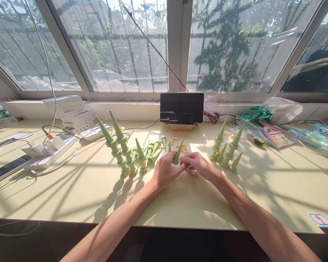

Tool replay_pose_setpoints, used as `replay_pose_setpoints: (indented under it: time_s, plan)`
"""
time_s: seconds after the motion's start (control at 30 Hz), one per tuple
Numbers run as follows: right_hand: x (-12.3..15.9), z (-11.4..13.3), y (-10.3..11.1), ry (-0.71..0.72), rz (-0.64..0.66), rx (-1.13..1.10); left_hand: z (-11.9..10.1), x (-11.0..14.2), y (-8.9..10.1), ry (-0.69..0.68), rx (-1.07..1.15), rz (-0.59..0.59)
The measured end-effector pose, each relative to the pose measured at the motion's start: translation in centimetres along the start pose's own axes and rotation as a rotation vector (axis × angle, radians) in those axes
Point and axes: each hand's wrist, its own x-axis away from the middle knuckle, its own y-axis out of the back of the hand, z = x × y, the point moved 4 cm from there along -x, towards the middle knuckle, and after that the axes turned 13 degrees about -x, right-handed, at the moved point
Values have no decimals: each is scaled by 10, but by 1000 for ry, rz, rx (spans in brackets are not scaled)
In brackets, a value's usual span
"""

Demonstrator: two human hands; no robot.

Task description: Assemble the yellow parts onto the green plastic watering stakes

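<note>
Head camera, looking forward and down over the tabletop (71, 189).

A single view from the person's head faces the windows (112, 47) at 12 o'clock; both forearms enter from 6 o'clock, close to the lens, with the left hand (166, 171) and right hand (199, 165) meeting near centre frame.

A pale yellow-green table (71, 189) runs wall to wall beneath broad slanted windows (112, 47) with white frames. Trees show through the glass. Strong sunlight throws barred shadows across the tabletop. A white sill (125, 107) lines the far edge; the near edge is dark.
</note>
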Motion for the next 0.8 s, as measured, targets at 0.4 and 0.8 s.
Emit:
replay_pose_setpoints:
  time_s: [0.4, 0.8]
  plan:
    - [1, 1, -3, 22, -10, 14, 5, 1, -5, 17, -19, 13]
    - [5, 5, -5, 89, -24, 124, 1, 0, -4, 37, 1, 5]
